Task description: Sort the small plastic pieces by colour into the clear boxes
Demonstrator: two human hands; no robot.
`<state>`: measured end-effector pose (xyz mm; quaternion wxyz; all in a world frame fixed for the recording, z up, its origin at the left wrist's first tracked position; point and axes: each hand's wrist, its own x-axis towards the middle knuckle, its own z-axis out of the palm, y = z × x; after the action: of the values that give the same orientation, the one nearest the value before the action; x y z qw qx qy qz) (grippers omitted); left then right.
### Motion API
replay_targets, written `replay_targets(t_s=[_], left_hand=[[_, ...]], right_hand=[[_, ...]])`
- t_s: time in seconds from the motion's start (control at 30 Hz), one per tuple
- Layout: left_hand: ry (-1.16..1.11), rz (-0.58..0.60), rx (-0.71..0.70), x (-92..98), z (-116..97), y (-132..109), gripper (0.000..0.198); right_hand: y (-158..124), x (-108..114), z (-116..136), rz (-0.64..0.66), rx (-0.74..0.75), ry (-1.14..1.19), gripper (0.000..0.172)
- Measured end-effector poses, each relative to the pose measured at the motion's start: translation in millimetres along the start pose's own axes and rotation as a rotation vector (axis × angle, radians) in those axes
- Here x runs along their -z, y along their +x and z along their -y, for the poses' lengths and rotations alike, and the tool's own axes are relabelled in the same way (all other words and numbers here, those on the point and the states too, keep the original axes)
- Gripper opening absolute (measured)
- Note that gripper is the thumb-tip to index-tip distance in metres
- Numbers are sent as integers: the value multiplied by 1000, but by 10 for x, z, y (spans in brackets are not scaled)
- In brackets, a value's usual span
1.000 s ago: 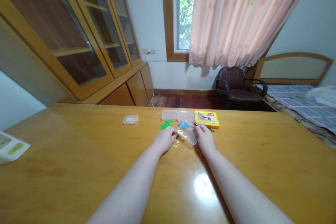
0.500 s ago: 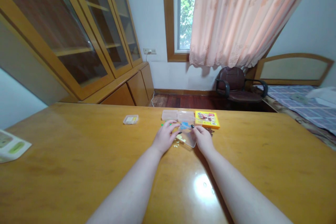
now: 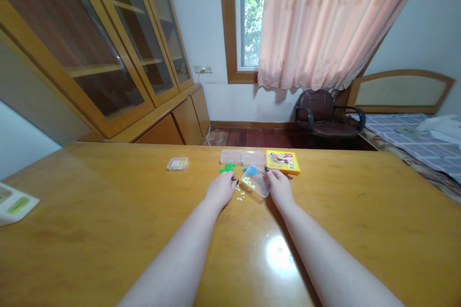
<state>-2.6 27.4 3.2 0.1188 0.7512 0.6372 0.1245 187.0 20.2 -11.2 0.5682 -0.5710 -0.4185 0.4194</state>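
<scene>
My right hand [image 3: 280, 188] grips the right edge of a clear plastic box [image 3: 260, 189], which is tilted above the table. Several small pale yellow pieces [image 3: 248, 182] lie inside it. My left hand [image 3: 221, 189] is at the box's left, its fingers curled down near loose pale pieces [image 3: 240, 197] on the table; whether it pinches one is hidden. Green pieces [image 3: 227, 168] lie just beyond my left hand. Blue pieces [image 3: 250, 170] sit behind the tilted box. Some dark brown pieces [image 3: 290, 177] show partly beyond my right hand.
An open clear two-part case [image 3: 231, 157] lies behind the pieces, beside a yellow box [image 3: 284, 161] with a printed picture. A small clear container [image 3: 177, 163] stands to the left. A white and green object [image 3: 19, 203] is at the table's left edge. A chair [image 3: 320, 112] stands beyond the table.
My left hand has moved down and left, away from the box, and its fingers have curled. The box stays in my right hand, now tilted, and the green pieces have come into view.
</scene>
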Motion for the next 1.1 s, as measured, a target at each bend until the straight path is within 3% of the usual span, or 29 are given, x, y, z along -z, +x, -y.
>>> replay_targets(t_s=[0.27,0.43,0.6,0.9,1.1], left_hand=[[-46,13,-6,14,1,6,18],[-177,-48,8,-10,32,14,22],[-157,-111,50,-27,86,43,23],[-117,-100,-103,-6,48,6,21],[-102,-49,-46,2,37,-1,23]], right_hand=[[18,4,-34,16,-4,0,34],[31,14,-55,11,-6,-3,34],[33,9,-61,9,-4,-3,34],[10,0,-27,5,-19,20,35],[32,2,-62,15,-1,-3,32]])
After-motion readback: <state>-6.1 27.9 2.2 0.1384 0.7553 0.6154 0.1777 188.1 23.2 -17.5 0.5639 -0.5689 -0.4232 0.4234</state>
